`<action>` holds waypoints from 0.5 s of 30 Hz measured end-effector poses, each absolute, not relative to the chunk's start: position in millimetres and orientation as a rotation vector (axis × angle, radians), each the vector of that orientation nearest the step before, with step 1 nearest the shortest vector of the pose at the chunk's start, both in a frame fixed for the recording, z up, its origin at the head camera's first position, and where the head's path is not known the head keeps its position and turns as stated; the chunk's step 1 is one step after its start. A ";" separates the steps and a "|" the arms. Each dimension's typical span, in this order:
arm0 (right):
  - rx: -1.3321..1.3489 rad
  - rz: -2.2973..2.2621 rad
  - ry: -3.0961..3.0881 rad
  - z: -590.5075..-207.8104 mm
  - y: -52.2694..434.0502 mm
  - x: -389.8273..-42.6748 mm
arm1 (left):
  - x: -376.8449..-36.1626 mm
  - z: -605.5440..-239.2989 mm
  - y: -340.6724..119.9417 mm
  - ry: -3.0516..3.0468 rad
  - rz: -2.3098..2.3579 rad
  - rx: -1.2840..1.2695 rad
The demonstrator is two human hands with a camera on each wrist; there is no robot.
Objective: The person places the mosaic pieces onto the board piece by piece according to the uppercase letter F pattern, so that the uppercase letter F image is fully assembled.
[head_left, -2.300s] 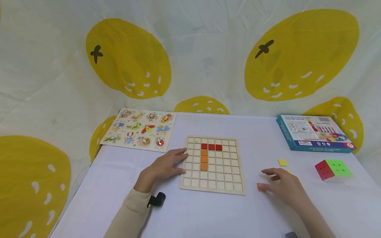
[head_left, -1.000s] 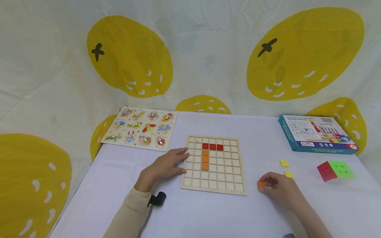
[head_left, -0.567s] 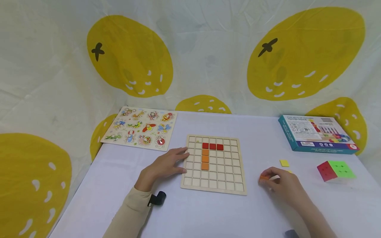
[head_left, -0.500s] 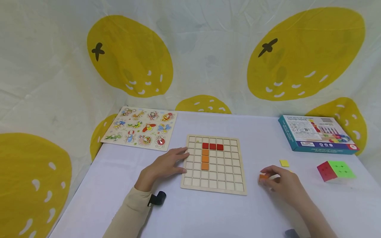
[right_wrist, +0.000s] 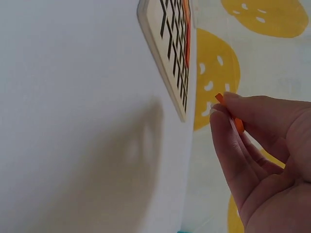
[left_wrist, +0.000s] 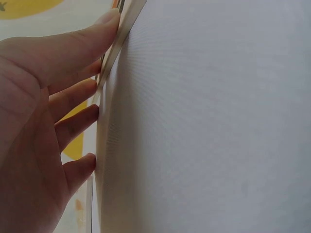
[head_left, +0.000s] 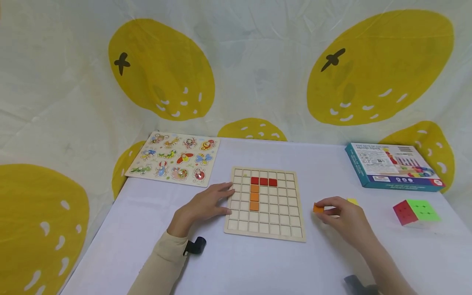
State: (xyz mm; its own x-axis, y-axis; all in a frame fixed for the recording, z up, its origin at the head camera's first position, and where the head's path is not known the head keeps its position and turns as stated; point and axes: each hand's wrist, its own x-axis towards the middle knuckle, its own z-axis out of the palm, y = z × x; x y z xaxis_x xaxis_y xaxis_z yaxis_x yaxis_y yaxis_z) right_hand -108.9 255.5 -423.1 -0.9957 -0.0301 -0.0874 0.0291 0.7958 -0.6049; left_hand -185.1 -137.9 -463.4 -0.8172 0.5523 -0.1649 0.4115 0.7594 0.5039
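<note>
A wooden grid board point(head_left: 280, 213) lies mid-table with three red tiles point(head_left: 263, 181) in a row and three orange tiles point(head_left: 253, 197) in a column beneath the first. My left hand point(head_left: 206, 205) rests flat against the board's left edge point(left_wrist: 111, 63), fingers point(left_wrist: 77, 92) straight. My right hand point(head_left: 341, 217) hovers just right of the board and pinches a small orange tile point(head_left: 318, 208) between thumb and fingers; the right wrist view shows the orange tile point(right_wrist: 219, 98) edge-on, lifted off the table, with the board point(right_wrist: 167, 58) beyond it. A yellow tile point(head_left: 352, 201) peeks out behind that hand.
An insect peg puzzle point(head_left: 173, 159) lies at the back left. A teal box point(head_left: 392, 166) sits at the back right, with a colour cube point(head_left: 416, 211) in front of it. A lemon-print cloth hangs behind the white table point(head_left: 258, 266).
My right hand picked the orange tile up off the table and carried it left and up toward the board, now hiding one yellow tile. The left hand stayed put.
</note>
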 end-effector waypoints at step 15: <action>-0.116 -1.076 2.943 -418.0 221.7 -122.0 | -184.5 -461.9 -137.8 2.652 0.654 0.758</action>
